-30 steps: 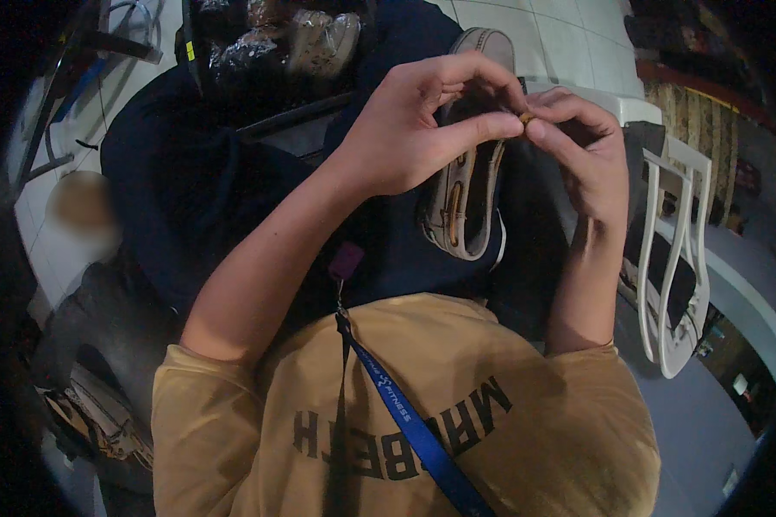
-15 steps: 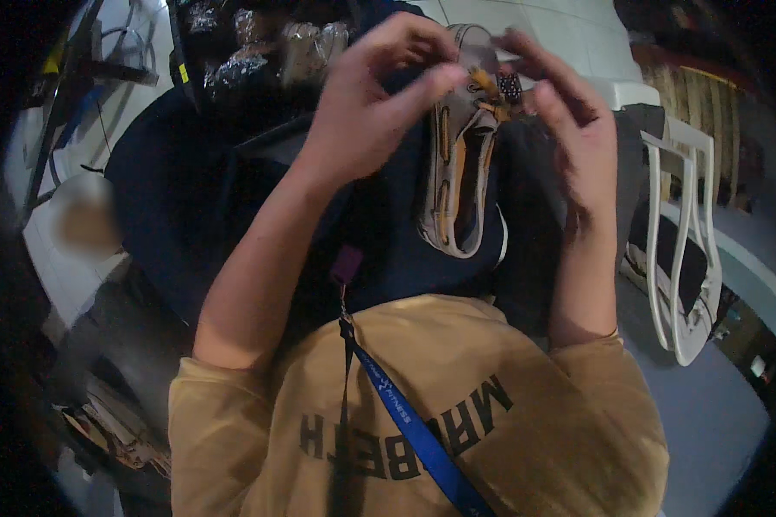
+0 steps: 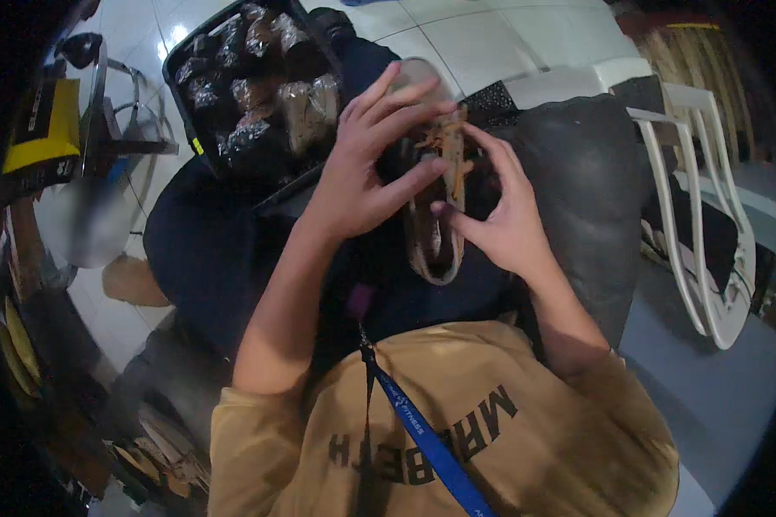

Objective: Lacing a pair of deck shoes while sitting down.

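Note:
A boat shoe [image 3: 437,265] with tan laces [image 3: 442,133] rests over my lap, its toe pointing away and its heel toward me. My left hand [image 3: 372,159] lies along its left side, long fingers across the front and thumb at the opening. From the right, my right hand [image 3: 506,207] grips the shoe's side, thumb on the opening's edge and fingers up near the laces. The laces look bunched over the upper. Part of the toe and the left side is hidden behind my fingers.
A black crate [image 3: 174,82] of plastic-wrapped shoes [image 3: 306,112] stands at the far left. To the right are a grey padded surface [image 3: 578,181] and a white plastic chair frame [image 3: 724,284]. A lanyard [image 3: 422,435] hangs down my front. Far left is a yellow-and-black bag [image 3: 43,142].
Both hands have come down and nearer, from the raised laces onto the shoe's sides. The shoe now sits slightly lower in view, and the view has shifted, showing more of the crate.

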A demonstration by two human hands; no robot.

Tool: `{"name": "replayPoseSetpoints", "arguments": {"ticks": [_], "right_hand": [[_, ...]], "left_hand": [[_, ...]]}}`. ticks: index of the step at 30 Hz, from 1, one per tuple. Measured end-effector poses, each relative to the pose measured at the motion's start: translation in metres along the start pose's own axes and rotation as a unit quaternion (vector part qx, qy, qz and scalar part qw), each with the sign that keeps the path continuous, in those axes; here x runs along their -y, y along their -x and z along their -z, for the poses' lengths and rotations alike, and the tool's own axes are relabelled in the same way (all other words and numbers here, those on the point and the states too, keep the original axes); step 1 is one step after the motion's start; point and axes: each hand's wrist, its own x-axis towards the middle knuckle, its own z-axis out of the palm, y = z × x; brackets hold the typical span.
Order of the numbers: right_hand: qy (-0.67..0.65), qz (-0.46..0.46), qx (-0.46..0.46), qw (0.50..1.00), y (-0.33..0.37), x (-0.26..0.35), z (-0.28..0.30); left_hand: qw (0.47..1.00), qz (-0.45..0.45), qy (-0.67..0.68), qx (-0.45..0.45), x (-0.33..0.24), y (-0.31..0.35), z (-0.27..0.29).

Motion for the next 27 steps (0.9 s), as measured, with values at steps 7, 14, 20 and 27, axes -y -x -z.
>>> {"name": "replayPoseSetpoints", "arguments": {"ticks": [7,14,20,27], "right_hand": [[-0.131,-0.084,0.071,0.985,-0.022,0.010,0.027],[-0.030,0.036,0.092,0.995,-0.028,0.000,0.025],[-0.082,0.000,0.079,0.993,-0.026,-0.001,0.022],[-0.176,-0.020,0.084,0.981,-0.050,0.008,0.022]], "left_hand": [[0.991,0.119,-0.025,-0.045,-0.016,0.001,0.024],[0.991,-0.005,0.014,0.132,-0.006,-0.024,0.040],[0.968,-0.040,-0.029,0.244,-0.005,-0.046,0.053],[0.950,0.036,0.019,0.310,0.006,-0.068,0.055]]}}
